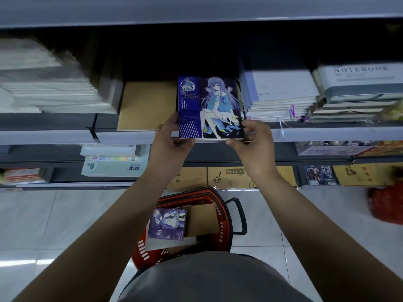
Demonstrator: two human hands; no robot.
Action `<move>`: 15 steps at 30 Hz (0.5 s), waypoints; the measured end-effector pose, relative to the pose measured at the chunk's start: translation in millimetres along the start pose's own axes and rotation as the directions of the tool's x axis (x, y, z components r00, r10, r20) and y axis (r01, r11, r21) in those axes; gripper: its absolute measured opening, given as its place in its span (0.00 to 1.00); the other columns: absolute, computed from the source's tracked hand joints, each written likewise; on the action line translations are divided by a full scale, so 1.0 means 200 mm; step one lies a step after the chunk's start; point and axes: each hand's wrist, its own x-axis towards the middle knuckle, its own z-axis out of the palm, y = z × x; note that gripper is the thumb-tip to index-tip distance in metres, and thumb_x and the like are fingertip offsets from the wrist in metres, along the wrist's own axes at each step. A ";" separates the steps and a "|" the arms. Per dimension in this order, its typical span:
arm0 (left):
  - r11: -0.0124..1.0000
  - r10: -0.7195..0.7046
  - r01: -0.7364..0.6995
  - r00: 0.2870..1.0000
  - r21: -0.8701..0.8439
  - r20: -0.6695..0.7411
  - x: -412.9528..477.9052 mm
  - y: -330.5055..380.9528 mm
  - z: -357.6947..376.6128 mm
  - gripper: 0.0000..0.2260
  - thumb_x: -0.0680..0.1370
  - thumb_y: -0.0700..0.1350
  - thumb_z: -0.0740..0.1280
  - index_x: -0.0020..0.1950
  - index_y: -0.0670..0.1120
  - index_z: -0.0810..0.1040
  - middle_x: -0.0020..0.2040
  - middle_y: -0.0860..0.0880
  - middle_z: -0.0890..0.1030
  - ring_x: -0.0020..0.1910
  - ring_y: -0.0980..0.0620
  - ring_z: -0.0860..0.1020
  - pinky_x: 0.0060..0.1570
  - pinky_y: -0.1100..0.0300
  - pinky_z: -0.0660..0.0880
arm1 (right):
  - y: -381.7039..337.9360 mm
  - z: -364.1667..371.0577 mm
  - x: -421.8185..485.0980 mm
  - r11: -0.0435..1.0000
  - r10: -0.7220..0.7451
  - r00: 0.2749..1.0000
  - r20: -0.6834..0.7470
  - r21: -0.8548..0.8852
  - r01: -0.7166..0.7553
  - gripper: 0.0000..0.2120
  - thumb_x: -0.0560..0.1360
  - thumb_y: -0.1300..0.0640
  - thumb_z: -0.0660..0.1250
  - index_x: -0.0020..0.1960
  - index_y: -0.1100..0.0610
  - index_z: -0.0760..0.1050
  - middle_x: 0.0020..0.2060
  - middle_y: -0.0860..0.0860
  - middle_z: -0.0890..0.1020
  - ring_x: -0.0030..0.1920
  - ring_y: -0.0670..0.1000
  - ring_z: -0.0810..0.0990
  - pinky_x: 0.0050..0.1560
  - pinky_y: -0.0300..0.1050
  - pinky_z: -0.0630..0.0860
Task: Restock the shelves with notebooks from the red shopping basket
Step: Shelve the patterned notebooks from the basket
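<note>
Both arms reach up from the bottom of the frame toward the middle shelf [65,135]. The left hand [169,141] pinches the lower left corner of a purple notebook [210,107], thumb on the cover and fingers curled beneath. The right hand [254,138] pinches the lower right corner the same way. The notebook lies at frame centre on the shelf's front edge, between a brown notebook [148,104] and a white stack [281,93]. Below, the red shopping basket [222,214] sits on the tiled floor [54,225], holding another purple notebook [166,223].
</note>
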 end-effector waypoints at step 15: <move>1.000 -0.016 0.016 1.000 0.013 -0.005 0.07 0.04 0.07 0.23 0.78 0.37 0.65 0.72 0.51 0.71 0.63 0.45 0.72 0.47 0.55 0.79 0.41 0.77 0.70 | 0.02 0.08 0.15 0.991 -0.008 0.970 -0.242 0.128 0.040 0.14 0.71 0.69 0.72 0.43 0.57 0.67 0.41 0.57 0.76 0.37 0.45 0.74 0.40 0.26 0.70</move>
